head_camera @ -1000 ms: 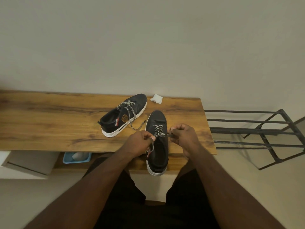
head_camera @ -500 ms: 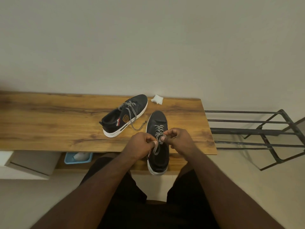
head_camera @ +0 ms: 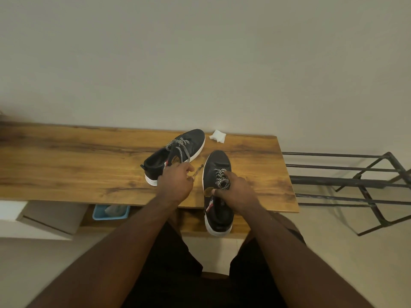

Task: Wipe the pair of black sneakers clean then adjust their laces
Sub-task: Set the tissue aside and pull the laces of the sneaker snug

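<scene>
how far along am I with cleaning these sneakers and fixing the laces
Wiping looks done: the white wipe lies set aside near the wall. In hand: your right hand grips the near sneaker around its gathered laces, while your left hand reaches to the far sneaker. Left: the far sneaker's laces lie loose, one end trailing onto the bench.

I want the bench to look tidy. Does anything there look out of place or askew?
Yes. The near sneaker overhangs the bench's front edge with its heel. The far sneaker lies at an angle, its laces loose. A crumpled white wipe sits near the wall.
</scene>
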